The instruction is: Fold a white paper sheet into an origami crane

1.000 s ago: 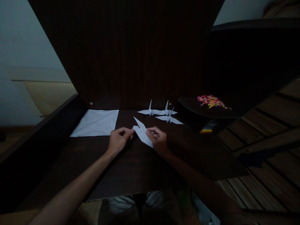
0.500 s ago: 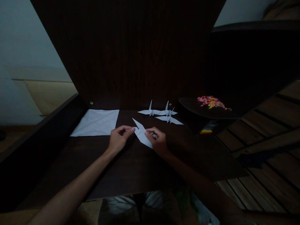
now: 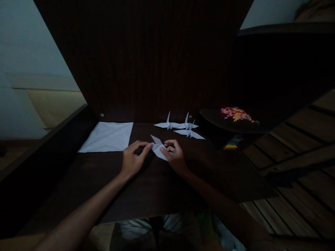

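Note:
Between my hands, above the dark tabletop, is a partly folded white origami crane [image 3: 158,150], one narrow point of it sticking up toward the back. My left hand [image 3: 134,156] pinches its left tip between thumb and forefinger. On the other side, my right hand [image 3: 175,156] grips the folded body, thumb on the near face and fingers behind it. Just beyond stand three finished white paper cranes: a left one [image 3: 168,124], a back right one [image 3: 186,123] and a front right one [image 3: 190,133], wings spread and close together.
A creased white paper sheet [image 3: 108,136] lies at the back left of the dark table [image 3: 125,198]. On a rounded shelf [image 3: 217,120] at the right sits a heap of small pink and yellow pieces [image 3: 235,114]. A raised side board [image 3: 47,146] borders the left.
The paper in my hands has turned and tilted, so its upright point looks shorter and lower. My right hand's fingers have shifted a little; the left hand has barely moved.

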Demonstrator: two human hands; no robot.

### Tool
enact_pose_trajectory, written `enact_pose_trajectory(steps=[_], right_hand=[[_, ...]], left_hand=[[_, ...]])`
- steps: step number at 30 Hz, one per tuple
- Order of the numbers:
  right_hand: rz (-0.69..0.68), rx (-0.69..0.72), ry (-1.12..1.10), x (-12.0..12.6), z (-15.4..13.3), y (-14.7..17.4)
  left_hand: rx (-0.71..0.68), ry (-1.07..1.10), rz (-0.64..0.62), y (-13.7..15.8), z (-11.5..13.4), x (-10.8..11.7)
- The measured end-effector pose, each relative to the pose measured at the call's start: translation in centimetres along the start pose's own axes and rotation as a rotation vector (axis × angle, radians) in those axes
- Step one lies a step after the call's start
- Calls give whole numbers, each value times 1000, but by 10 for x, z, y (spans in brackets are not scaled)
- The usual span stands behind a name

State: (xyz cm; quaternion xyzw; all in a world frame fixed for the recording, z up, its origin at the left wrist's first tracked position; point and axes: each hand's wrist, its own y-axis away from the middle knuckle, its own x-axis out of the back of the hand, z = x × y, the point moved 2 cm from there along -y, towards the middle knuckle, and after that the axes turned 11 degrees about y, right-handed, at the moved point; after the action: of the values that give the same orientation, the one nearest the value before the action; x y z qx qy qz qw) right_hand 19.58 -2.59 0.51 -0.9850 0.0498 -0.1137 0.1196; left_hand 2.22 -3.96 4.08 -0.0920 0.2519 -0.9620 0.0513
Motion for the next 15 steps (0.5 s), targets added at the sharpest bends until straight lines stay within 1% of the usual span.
enact_pose_trajectory(steps=[3,5,7,9,11,12,13,15], right_hand=[[-33,-68,-47,0,1,-1],[-127,-103,-63,-1,1,-2],[-207,-106,-71,-2,2,-3],[-232,-77,-81,-1,1,-5],[-245,-65,-98,2,0,-6],[-273,-79,-110,3,-1,-7],[-315,-100,-124,5,-2,-8],[-388,-117,-160,8,-5,-9]], left_hand=[[-65,-48,-19,4,2,-2],[-106,-47,-50,6,3,-4],[-154,-22,-99,8,5,-5],[-180,12,-162,8,7,-6],[-141,39,-205,7,7,-6],[-93,46,-198,5,6,-5],[-32,52,-171,3,4,-4],[99,67,-74,-2,-1,0]])
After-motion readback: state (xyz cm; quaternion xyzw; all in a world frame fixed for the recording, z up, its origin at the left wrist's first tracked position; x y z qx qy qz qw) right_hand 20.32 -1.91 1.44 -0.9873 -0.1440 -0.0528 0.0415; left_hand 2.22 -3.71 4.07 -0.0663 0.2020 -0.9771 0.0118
